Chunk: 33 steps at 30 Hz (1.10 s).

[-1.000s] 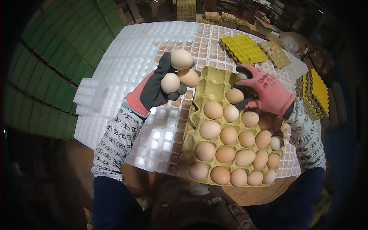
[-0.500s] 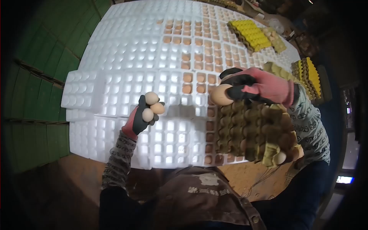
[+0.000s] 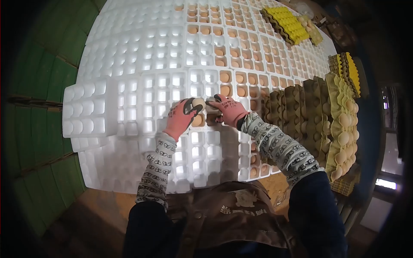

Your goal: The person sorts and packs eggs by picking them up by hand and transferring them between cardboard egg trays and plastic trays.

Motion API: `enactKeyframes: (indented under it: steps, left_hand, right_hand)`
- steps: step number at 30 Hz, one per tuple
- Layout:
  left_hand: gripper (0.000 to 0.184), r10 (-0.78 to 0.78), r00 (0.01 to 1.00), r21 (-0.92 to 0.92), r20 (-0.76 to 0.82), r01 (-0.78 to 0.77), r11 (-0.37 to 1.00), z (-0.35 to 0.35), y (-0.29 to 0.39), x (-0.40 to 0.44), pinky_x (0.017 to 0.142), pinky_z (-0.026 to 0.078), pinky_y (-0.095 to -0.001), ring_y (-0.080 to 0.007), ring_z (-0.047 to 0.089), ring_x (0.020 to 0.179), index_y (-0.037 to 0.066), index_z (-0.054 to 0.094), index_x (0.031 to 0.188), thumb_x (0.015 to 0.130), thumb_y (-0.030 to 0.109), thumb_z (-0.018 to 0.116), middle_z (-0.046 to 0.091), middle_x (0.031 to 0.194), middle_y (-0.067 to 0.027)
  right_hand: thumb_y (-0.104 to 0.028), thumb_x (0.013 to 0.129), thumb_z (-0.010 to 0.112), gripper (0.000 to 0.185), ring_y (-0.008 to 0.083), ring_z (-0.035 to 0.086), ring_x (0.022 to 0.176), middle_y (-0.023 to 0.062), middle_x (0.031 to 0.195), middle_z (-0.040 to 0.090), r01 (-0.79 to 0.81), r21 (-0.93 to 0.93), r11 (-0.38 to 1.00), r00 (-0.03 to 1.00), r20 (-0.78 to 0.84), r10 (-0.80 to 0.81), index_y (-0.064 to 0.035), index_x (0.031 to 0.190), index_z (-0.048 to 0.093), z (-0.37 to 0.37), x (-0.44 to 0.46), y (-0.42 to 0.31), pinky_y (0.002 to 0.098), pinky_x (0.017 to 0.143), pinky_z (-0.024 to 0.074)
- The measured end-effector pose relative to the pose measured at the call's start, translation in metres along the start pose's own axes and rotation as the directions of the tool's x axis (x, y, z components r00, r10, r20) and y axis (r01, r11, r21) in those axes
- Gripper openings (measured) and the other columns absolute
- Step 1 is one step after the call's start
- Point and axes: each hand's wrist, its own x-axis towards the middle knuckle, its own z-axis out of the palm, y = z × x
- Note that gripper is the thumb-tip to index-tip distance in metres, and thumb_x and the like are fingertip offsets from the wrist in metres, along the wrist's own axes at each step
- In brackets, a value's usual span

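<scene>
Both hands wear pink gloves with dark fingers over the white foam trays (image 3: 162, 88). My left hand (image 3: 183, 114) is closed on a pale egg (image 3: 198, 103) between thumb and fingers. Just below that egg, a light brown egg (image 3: 198, 121) sits in a tray cell. Close on the right, my right hand (image 3: 226, 109) reaches down into neighbouring cells with bent fingers; what they hold, if anything, is hidden. Brown eggs (image 3: 241, 91) fill cells to the right of the hands.
A tall stack of pulp egg trays (image 3: 320, 116), its outermost tray loaded with eggs, stands right. Yellow trays (image 3: 287, 23) lie at the far right, with another yellow stack (image 3: 350, 73) at the edge. A raised foam block (image 3: 88, 107) sits left; green panels (image 3: 43, 129) stand beyond it.
My right hand has left the pulp trays and moved left beside my left hand. My left hand, which held several eggs, has moved to the foam cells. The view has shifted.
</scene>
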Motion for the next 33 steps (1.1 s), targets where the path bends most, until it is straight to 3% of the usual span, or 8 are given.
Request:
enactKeyframes:
  steps: [6,8,10,15,18,25,27,33]
  left_hand:
    - [0.054,-0.103,0.991,0.35,-0.083,0.126,0.928,-0.009,0.061,0.05,0.078,0.051,-0.0438,-0.0288,0.061,0.099,0.013,0.055,0.125,0.083,0.045,0.065,0.052,0.12,-0.0106]
    - [0.051,0.029,0.995,0.492,-0.095,0.022,0.871,0.003,0.059,0.071,0.081,0.05,-0.0433,-0.0288,0.058,0.101,0.012,0.057,0.12,0.08,0.042,0.067,0.051,0.122,-0.0103]
    - [0.051,0.067,0.998,0.601,0.004,-0.056,0.797,0.019,0.045,0.082,0.09,0.047,-0.0432,-0.0323,0.051,0.113,0.01,0.058,0.119,0.079,0.038,0.07,0.054,0.121,-0.0151]
    - [0.052,-0.003,0.998,0.618,0.06,-0.035,0.785,0.015,0.059,0.083,0.091,0.047,-0.0421,-0.03,0.053,0.111,0.011,0.059,0.121,0.079,0.039,0.071,0.052,0.124,-0.0112]
    - [0.04,0.31,0.951,0.142,0.002,-0.307,0.941,0.007,0.152,0.085,0.095,0.044,-0.0435,-0.0322,0.053,0.11,0.007,0.061,0.117,0.08,0.022,0.07,0.054,0.12,-0.0137]
    - [0.046,0.848,0.476,0.033,0.232,-0.876,0.482,0.026,0.423,0.077,0.098,0.042,-0.0383,-0.0314,0.054,0.112,0.012,0.063,0.121,0.076,0.014,0.072,0.056,0.121,-0.0143]
    - [0.056,0.641,0.425,0.033,0.639,-0.848,0.529,0.051,0.439,0.101,0.097,0.043,-0.0377,-0.0288,0.054,0.112,0.011,0.058,0.127,0.074,0.014,0.076,0.056,0.121,-0.0131]
    - [0.052,0.531,0.606,-0.318,0.592,-0.429,0.845,0.042,0.435,0.111,0.089,0.046,-0.0298,-0.0192,0.055,0.099,0.002,0.051,0.117,0.075,0.018,0.076,0.056,0.109,-0.0079]
  right_hand:
    - [-0.025,0.082,0.065,0.03,0.0075,0.062,0.077,0.0065,0.084,0.067,-0.067,0.997,-0.023,0.856,0.07,0.512,-0.0037,0.103,0.068,0.015,0.022,0.056,0.0247,0.067,0.0497]
    - [-0.026,0.077,0.066,0.025,0.0267,0.064,0.079,0.0139,0.089,0.066,-0.165,0.617,0.769,0.808,-0.362,0.464,-0.0051,0.092,0.066,0.016,0.007,0.024,0.039,0.072,0.051]
    - [-0.024,0.074,0.066,0.034,0.0312,0.053,0.11,0.0137,0.113,0.056,-0.106,0.097,0.99,0.912,-0.387,0.135,-0.0086,0.104,0.059,0.021,-0.004,0.016,0.0435,0.09,0.0437]
    - [-0.034,0.083,0.065,0.058,0.0317,0.048,0.123,0.0155,0.137,0.048,0.13,0.385,0.914,0.846,-0.524,0.101,-0.0076,0.132,0.048,-0.002,-0.086,-0.03,0.0405,0.104,0.0383]
    - [-0.032,0.085,0.066,0.054,0.0316,0.057,0.114,0.0156,0.132,0.054,0.47,0.334,0.817,0.744,-0.648,-0.163,-0.007,0.131,0.052,-0.128,-0.217,-0.062,0.0366,0.096,0.0469]
    - [-0.029,0.085,0.068,0.045,0.0307,0.065,0.101,0.0126,0.116,0.064,-0.372,0.235,0.898,0.831,-0.347,0.435,-0.0163,0.127,0.058,-0.274,-0.333,0.156,0.0381,0.089,0.0517]
    - [-0.032,0.08,0.072,0.053,0.033,0.061,0.107,0.0145,0.116,0.064,-0.443,0.046,0.895,0.876,-0.19,0.443,-0.0147,0.127,0.054,-0.279,-0.325,0.164,0.0412,0.092,0.0487]
    - [-0.023,0.081,0.071,0.05,0.02,0.061,0.099,0.0098,0.108,0.064,0.057,0.581,0.812,0.806,-0.507,0.306,-0.0057,0.125,0.055,-0.25,-0.344,0.212,0.0336,0.087,0.0495]
